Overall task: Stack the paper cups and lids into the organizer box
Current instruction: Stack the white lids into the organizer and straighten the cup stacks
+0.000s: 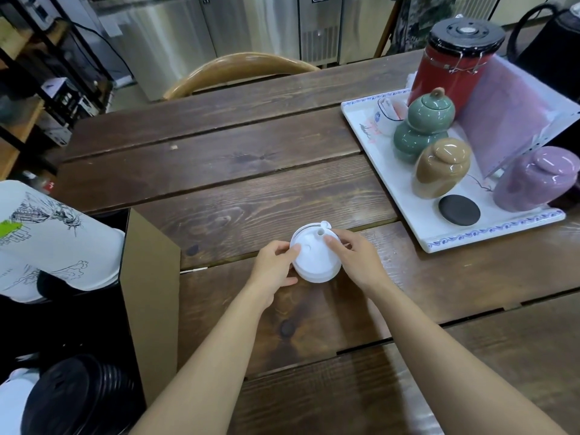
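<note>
At mid-table (238,171), the white lids (314,258) sit in a short stack, pinched at opposite rims by the left hand (273,268) and right hand (356,257). They look light, thin and springy, so hold them gently by the rims; the box (150,277) stands just left.

A stack of lids (315,257) is sitting on the table (219,171), near the middle, between the left hand (274,271) and the right hand (356,257). The organizer box (150,296) is standing to its left at the table's edge. A tray (489,237) of jars (441,167) is lying well apart to the right, and a chair (238,72) is standing behind the table
</note>
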{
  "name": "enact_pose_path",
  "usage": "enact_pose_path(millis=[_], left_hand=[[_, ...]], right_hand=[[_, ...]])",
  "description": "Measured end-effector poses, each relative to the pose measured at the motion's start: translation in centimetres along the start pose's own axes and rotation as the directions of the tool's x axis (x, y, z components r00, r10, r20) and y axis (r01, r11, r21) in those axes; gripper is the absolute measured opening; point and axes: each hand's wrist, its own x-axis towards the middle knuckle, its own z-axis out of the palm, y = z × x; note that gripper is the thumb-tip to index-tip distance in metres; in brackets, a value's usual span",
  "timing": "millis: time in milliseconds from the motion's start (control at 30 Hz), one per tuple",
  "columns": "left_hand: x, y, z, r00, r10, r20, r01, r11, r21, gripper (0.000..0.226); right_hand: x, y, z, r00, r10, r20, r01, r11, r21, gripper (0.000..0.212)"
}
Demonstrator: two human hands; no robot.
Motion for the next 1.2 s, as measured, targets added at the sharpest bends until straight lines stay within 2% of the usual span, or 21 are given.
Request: enact_pose_path(millis=[67, 100, 167, 200, 300, 400, 467, 533, 667, 800, 933, 1033, 1100, 1200], left_hand=[[0.1, 0.1, 0.1, 0.999, -0.032, -0.020, 0.031, 0.999, -0.015, 0.040], [0.1, 0.2, 0.2, 0.999, -0.029, -0.021, 0.028, 0.999, -0.015, 0.037], [0.1, 0.5, 0.6, 1.000, 0.014, 0.013, -0.014, 1.000, 0.003, 0.017], [0.0, 0.7, 0.7, 0.999, 0.035, 0.036, -0.035, 0.999, 0.011, 0.011], [0.0, 0.7, 0.8, 0.996, 0.065, 0.069, -0.064, 0.998, -0.016, 0.017], [-0.1, 0.4, 0.7, 0.994, 0.089, 0.069, -0.090, 0.996, 0.015, 0.015], [-0.1, 0.3, 0.8, 0.994, 0.093, 0.051, -0.097, 0.992, 0.077, 0.023], [0.0, 0.3, 0.8, 0.996, 0.082, 0.032, -0.085, 0.991, 0.101, 0.029], [0.1, 0.4, 0.7, 0.997, 0.058, 0.042, -0.062, 0.991, 0.116, 0.028], [-0.3, 0.1, 0.7, 0.995, 0.006, 0.100, -0.014, 0.997, 0.078, 0.035], [-1.2, -0.7, 1.2, 0.993, 0.023, 0.115, -0.016, 0.998, -0.064, 0.029], [-1.8, -1.0, 1.4, 0.993, 0.037, 0.109, -0.017, 0.984, -0.177, 0.030], [-2.1, -0.9, 1.6, 0.994, 0.057, 0.097, -0.033, 0.970, -0.240, 0.036], [-2.6, -0.9, 1.5, 0.996, 0.054, 0.075, -0.025, 0.940, -0.340, 0.060]], right_hand=[[0.3, 0.0, 0.1, 0.997, 0.071, 0.042, -0.072, 0.997, 0.015, 0.029], [0.4, 0.0, 0.1, 0.992, 0.109, 0.066, -0.112, 0.993, 0.040, 0.032], [0.4, 0.0, 0.2, 0.986, 0.136, 0.095, -0.146, 0.983, 0.110, 0.032], [0.3, 0.1, 0.1, 0.988, 0.115, 0.100, -0.128, 0.982, 0.140, 0.032], [-0.2, 0.4, 0.0, 0.995, 0.021, 0.093, -0.038, 0.981, 0.189, 0.031], [-0.3, 0.6, 0.0, 0.998, 0.039, 0.049, -0.048, 0.979, 0.196, 0.029], [0.0, 0.5, 0.0, 0.998, 0.057, 0.030, -0.061, 0.981, 0.186, 0.031], [0.3, 0.3, -0.2, 0.997, 0.064, 0.051, -0.071, 0.985, 0.158, 0.034], [0.6, 0.4, -0.8, 0.990, 0.027, 0.138, -0.040, 0.995, 0.090, 0.032], [-0.1, 0.2, -1.0, 0.969, -0.063, 0.239, 0.026, 0.987, 0.157, 0.020], [-0.9, 0.9, 0.0, 0.991, 0.026, 0.129, -0.054, 0.975, 0.215, 0.018], [-1.3, 0.9, 0.2, 0.998, 0.041, 0.051, -0.054, 0.958, 0.282, 0.015], [-1.5, 0.6, 0.0, 0.999, 0.046, 0.029, -0.053, 0.933, 0.355, 0.014], [-1.9, 0.6, -0.2, 0.998, 0.057, 0.024, -0.061, 0.872, 0.486, 0.016]])
